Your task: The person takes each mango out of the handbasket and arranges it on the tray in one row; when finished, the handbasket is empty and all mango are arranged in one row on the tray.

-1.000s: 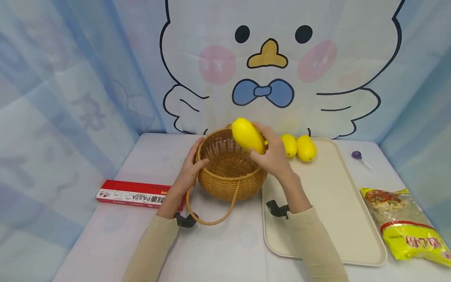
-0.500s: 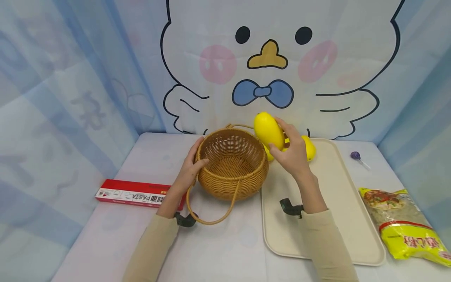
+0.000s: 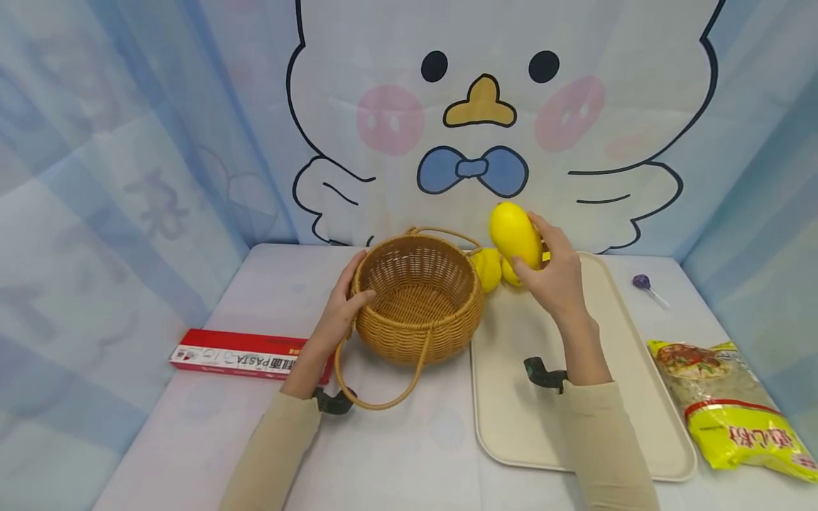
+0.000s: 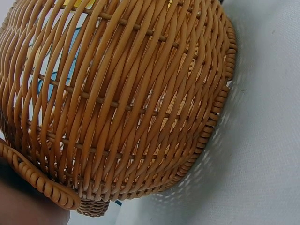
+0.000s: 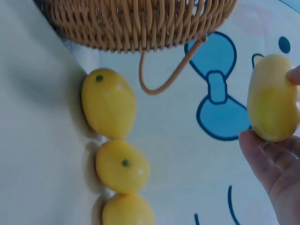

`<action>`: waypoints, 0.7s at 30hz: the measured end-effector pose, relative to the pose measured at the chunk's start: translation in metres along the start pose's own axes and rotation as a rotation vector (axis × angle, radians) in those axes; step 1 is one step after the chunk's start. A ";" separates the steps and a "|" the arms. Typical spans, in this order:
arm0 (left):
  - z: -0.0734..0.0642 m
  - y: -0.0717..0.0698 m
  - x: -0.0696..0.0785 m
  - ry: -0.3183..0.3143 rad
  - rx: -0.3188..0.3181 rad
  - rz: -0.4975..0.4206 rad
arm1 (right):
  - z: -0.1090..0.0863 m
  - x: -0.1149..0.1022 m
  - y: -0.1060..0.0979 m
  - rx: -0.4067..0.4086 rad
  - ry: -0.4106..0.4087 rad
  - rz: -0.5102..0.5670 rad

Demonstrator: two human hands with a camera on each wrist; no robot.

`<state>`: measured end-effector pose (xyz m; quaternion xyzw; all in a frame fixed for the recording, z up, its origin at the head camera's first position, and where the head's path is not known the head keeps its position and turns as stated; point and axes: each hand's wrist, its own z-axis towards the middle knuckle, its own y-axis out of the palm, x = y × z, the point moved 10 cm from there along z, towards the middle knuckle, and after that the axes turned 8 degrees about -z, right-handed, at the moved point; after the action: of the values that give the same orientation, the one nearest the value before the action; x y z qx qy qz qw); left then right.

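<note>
My left hand (image 3: 337,312) grips the left side of a round wicker basket (image 3: 418,341), thumb over the rim and fingers along the outside. Nothing lies in the part of the basket that shows. In the left wrist view the basket's woven wall (image 4: 126,103) fills most of the picture. My right hand (image 3: 557,278) holds a smooth, elongated yellow mango (image 3: 514,233) between thumb and fingers, raised above the far end of a cream tray (image 3: 530,419). Below it, several rounder yellow fruits (image 5: 110,103) with green stem spots sit in a row, partly hidden in the head view.
A red-and-white pasta box (image 3: 243,353) lies left of the basket, partly under my left forearm. Right of the tray are a purple lollipop (image 3: 642,282) and a yellow food bag (image 3: 735,408). One basket handle (image 3: 383,407) hangs toward me. A printed curtain (image 3: 473,213) stands behind.
My right hand has moved rightward with the mango, from over the basket's right rim to over the tray's far end. My left hand stays on the basket.
</note>
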<state>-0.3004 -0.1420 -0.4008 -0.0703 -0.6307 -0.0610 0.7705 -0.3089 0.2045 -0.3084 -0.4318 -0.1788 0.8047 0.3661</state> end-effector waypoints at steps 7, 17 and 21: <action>0.000 0.000 0.000 -0.009 0.004 -0.003 | 0.002 0.026 -0.012 0.030 0.062 -0.107; -0.001 0.000 0.001 -0.003 0.009 -0.005 | -0.001 0.065 -0.022 0.037 0.205 -0.111; -0.001 0.000 0.000 -0.003 0.008 -0.010 | -0.003 0.086 -0.023 0.016 0.287 -0.113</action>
<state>-0.2996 -0.1420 -0.4008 -0.0641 -0.6324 -0.0622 0.7695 -0.3273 0.2839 -0.3451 -0.5285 -0.1422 0.7143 0.4361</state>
